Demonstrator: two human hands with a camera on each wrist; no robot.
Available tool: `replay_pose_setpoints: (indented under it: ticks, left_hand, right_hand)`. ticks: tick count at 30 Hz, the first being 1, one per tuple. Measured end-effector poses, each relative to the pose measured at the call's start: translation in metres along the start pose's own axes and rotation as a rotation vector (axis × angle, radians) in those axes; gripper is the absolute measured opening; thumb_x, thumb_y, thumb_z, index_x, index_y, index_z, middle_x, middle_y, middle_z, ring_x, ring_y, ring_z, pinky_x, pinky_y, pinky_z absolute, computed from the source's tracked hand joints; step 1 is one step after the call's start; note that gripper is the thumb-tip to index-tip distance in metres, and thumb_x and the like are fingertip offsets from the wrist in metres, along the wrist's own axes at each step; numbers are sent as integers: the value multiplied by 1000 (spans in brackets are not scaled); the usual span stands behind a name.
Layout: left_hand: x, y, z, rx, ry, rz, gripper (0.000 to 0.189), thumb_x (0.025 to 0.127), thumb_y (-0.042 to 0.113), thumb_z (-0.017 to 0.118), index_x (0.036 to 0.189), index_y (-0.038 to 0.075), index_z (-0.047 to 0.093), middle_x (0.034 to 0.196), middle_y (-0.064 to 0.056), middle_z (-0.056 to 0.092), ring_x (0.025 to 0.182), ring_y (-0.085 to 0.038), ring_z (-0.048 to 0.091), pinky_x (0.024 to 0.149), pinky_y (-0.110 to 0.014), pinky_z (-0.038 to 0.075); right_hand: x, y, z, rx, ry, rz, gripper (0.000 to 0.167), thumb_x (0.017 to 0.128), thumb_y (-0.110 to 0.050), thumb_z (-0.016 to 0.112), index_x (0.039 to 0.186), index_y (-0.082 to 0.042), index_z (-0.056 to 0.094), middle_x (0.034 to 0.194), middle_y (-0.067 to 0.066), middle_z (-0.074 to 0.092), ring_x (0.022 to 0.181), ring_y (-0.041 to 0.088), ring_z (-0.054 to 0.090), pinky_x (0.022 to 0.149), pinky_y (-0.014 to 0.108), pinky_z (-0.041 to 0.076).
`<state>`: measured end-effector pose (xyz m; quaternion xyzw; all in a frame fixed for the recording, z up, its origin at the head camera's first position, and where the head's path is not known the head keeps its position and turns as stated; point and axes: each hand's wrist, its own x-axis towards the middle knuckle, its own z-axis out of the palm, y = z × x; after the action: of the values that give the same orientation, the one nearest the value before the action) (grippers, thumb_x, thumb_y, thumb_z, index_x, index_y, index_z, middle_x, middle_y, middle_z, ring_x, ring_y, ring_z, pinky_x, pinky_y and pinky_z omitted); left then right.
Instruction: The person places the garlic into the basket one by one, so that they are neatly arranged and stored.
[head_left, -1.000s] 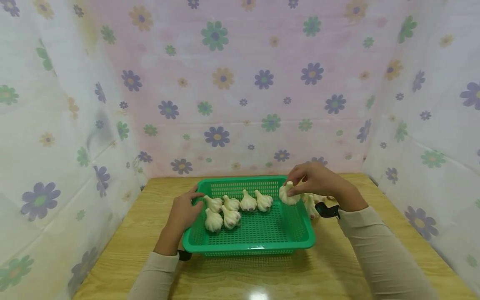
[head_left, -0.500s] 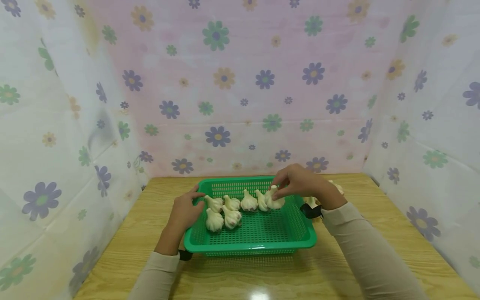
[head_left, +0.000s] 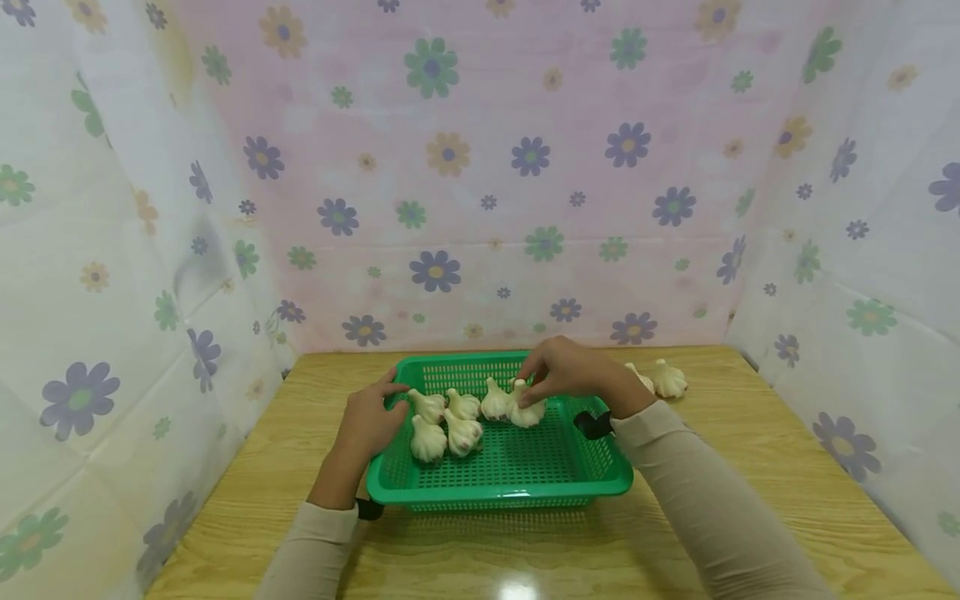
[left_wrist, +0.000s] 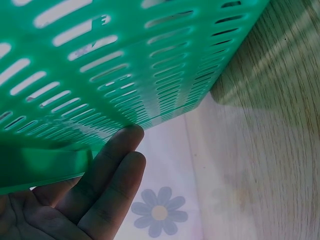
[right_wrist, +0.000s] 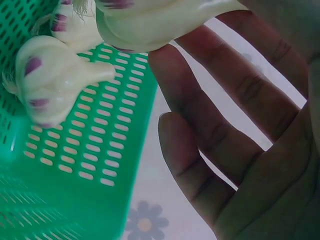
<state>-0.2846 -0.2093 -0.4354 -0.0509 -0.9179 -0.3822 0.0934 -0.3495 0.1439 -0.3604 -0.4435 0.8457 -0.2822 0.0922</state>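
Observation:
My right hand point(head_left: 564, 371) pinches a white garlic bulb point(head_left: 528, 415) by its upright stem, low inside the green plastic basket point(head_left: 498, 493). The same garlic bulb point(right_wrist: 150, 22) fills the top of the right wrist view, fingers beside it. Behind it another bulb is mostly hidden. Several more bulbs stand in the basket, among them a front-left bulb point(head_left: 428, 442) and its neighbour point(head_left: 463, 433). At the basket's left side my left hand point(head_left: 371, 421) grips the rim. In the left wrist view two fingers point(left_wrist: 107, 175) lie against the slotted outer wall; the thumb is hidden there.
On the wooden table point(head_left: 720, 475), right of the basket, a garlic bulb point(head_left: 670, 379) sits beside another one point(head_left: 639, 377) partly covered by my right arm. Flower-patterned cloth point(head_left: 480, 167) walls the table at the back and on both sides.
My right hand has carried the garlic bulb leftward from over the basket's right wall and down beside the back-row bulbs. My left hand stays on the rim.

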Motion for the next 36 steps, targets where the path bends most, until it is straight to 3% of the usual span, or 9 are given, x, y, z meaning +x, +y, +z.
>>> replay_pose_setpoints:
  ticks: [9,17,24,36]
  left_hand:
    - [1,1,0,0,-7,6,38,100,18,57,134,10,70,166,-7,38,38,-12,27,38,-22,33]
    - [0,1,-1,37,-2,10,39,100,19,56,134,11,70,166,-8,39,38,-11,28,38,-23,33]
    - [0,3,-2,45,-18,-3,39,100,20,56,135,10,70,166,-9,38,39,-11,28,38,-23,33]
    - [-3,6,-3,14,-19,-13,39,100,20,56,134,10,70,166,-6,38,39,-12,27,39,-22,32]
  right_hand:
    - [14,0,17,23,-66,28,21,88,-27,82,108,-19,83,109,-1,79,89,16,76,77,26,60]
    - [25,0,34,-18,-146,117,19,87,-32,83,105,-26,83,103,-10,78,86,5,73,75,26,60]
    - [29,-2,41,-2,-172,88,25,85,-28,86,105,-14,84,104,-4,80,90,11,75,76,26,60]
    - [32,1,53,15,-190,97,23,85,-27,85,106,-16,84,107,-7,79,92,9,73,79,25,59]
